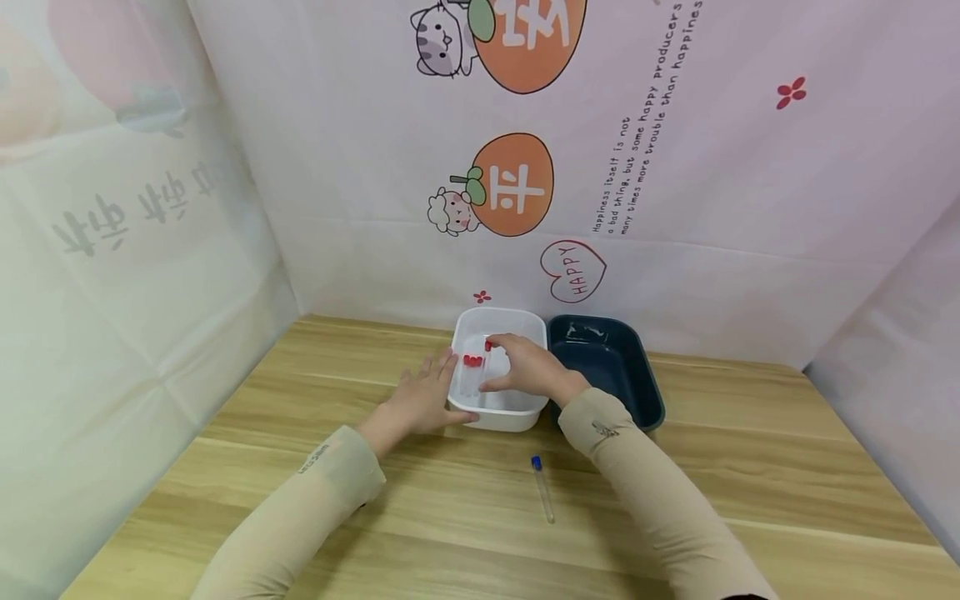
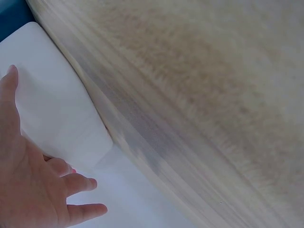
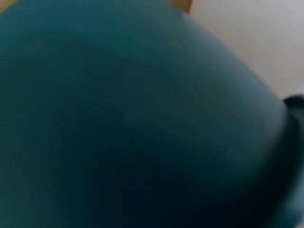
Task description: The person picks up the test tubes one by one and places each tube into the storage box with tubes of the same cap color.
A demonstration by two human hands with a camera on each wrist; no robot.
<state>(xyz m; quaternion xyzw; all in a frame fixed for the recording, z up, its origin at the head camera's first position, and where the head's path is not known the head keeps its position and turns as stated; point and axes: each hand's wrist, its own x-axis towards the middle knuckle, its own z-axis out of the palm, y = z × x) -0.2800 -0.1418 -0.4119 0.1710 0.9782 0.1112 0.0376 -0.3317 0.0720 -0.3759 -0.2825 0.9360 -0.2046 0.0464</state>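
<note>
A white plastic bin (image 1: 501, 422) stands on the table, holding several clear test tubes with red caps (image 1: 472, 361) lying side by side. My left hand (image 1: 422, 402) rests against the bin's left side, fingers spread and nearly straight, thumb along the front wall. In the left wrist view that hand (image 2: 35, 185) touches the white wall. Reaching into the bin, my right hand (image 1: 528, 367) pinches a red-capped test tube (image 1: 488, 346) between thumb and fingers; whether it is lifted cannot be told. The right wrist view shows mostly a blurred dark blue surface, without the hand.
A dark blue bin (image 1: 647, 392) stands right beside the white one, under my right forearm. In front lies a blue-capped clear tube (image 1: 543, 490) on the wooden table (image 1: 450, 533). A printed cloth (image 1: 360, 192) hangs behind both bins.
</note>
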